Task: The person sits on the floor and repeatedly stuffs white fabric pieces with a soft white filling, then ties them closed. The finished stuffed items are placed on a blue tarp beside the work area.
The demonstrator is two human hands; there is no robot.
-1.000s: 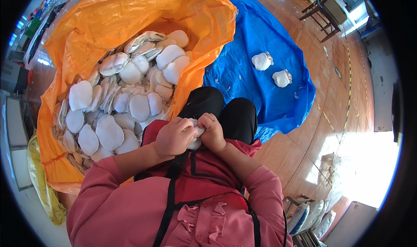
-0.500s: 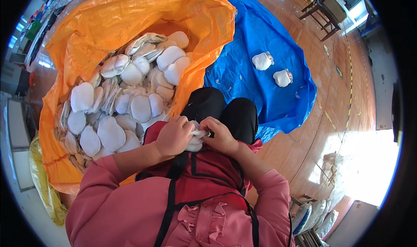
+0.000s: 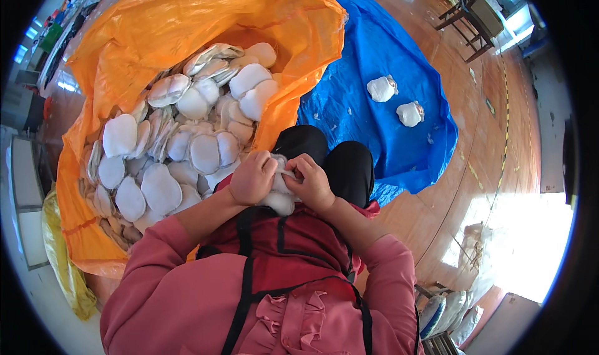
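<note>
L hand [image 3: 253, 179] & R hand [image 3: 310, 183] both pinched shut on a white fabric piece [image 3: 278, 202], held betw. them over the lap. Far L, yellow bag [image 3: 65, 261]; then orange sack [image 3: 187, 11] w/ lots of flat off-white pads [image 3: 161, 189] — any print on sack too blurred to read. R of it, blue sheet [image 3: 349, 61] w/ 2 white bundles [image 3: 382, 89], apart; beyond, upper R, dark chair [image 3: 477, 24] on reddish floor [image 3: 430, 211].

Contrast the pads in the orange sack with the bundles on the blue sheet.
The pads are flat and rounded; the bundles look plump. The pads are many, heaped together in the orange sack; just two bundles lie, apart, on the blue sheet. Both are mostly whitish.
</note>
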